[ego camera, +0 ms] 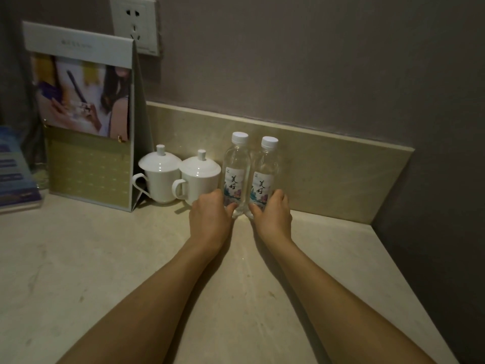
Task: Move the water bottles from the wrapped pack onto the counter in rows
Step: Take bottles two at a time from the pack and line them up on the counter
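A: Where now?
B: Two bottles (236, 172) upright, touching, far on the counter (105, 258), right of the cups (199, 177). Left hand (210, 216) wrapped low on the left one, right hand (273, 214) on the other.
A: Handling?
B: Probably full, heavyish, smooth, squashy. Best held mid-body, at the label.

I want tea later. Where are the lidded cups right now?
The two white lidded cups stand at the back of the counter, between the folded card stand on their left and the two water bottles on their right.
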Available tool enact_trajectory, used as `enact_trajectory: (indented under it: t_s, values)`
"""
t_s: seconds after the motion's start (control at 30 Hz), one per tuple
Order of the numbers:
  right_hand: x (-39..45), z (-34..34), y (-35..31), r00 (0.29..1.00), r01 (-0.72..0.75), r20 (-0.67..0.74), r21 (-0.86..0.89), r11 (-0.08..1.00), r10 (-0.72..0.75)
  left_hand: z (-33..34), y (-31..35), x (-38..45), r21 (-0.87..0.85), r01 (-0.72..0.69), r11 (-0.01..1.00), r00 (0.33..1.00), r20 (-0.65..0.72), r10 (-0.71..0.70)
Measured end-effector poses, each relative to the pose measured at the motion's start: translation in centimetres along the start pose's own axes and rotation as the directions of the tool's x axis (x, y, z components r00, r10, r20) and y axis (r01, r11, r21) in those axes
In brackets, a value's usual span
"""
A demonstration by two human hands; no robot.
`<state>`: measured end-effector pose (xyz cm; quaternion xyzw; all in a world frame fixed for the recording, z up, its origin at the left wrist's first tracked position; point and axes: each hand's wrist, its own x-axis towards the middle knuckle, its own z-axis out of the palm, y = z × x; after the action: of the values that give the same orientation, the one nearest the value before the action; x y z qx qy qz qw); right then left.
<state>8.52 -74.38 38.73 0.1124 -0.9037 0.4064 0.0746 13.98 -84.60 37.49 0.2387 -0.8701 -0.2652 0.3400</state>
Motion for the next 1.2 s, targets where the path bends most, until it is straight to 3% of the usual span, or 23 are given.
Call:
enact_trajectory:
  t_s: [0.57, 1.2]
  values:
    - [0.8, 0.3, -0.2, 1.0, 0.0, 0.022, 0.008, 1.0, 0.0, 0.5, 0.0, 0.9, 0.082, -0.018, 0.996, 1.0, 0.022, 0.017]
    - [0.8, 0.9, -0.2, 1.0, 0.002, 0.016, -0.005, 1.0, -0.002, 0.6, 0.1, 1.4, 0.062, -0.024, 0.998, 0.999, 0.026, 0.022]
